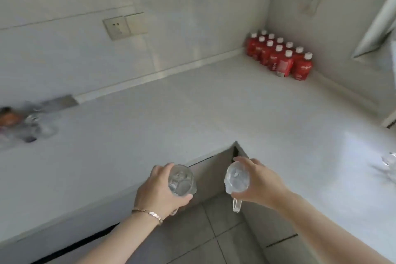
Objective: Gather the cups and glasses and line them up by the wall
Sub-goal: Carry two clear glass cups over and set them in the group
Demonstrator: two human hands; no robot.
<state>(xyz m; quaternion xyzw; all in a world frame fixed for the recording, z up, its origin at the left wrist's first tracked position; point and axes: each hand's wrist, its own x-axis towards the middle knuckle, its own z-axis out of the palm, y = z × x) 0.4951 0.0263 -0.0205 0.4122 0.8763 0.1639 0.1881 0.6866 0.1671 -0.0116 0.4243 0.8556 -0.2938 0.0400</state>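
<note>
Head view: a clear handled glass mug (182,180) is wrapped by the left hand (159,193), and a second clear glass mug (236,179) is clasped by the right hand (260,182), both held in the air over the inner corner of the pale grey L-shaped countertop (192,111), well short of the far tiled wall (85,53). A slip onto the floor tiles could be caused by the smooth, wet-looking glass. More blurred glassware (40,126) is seen far left, another glass (389,159) at right; a pack of red bottles (280,55) fills the far corner.
</note>
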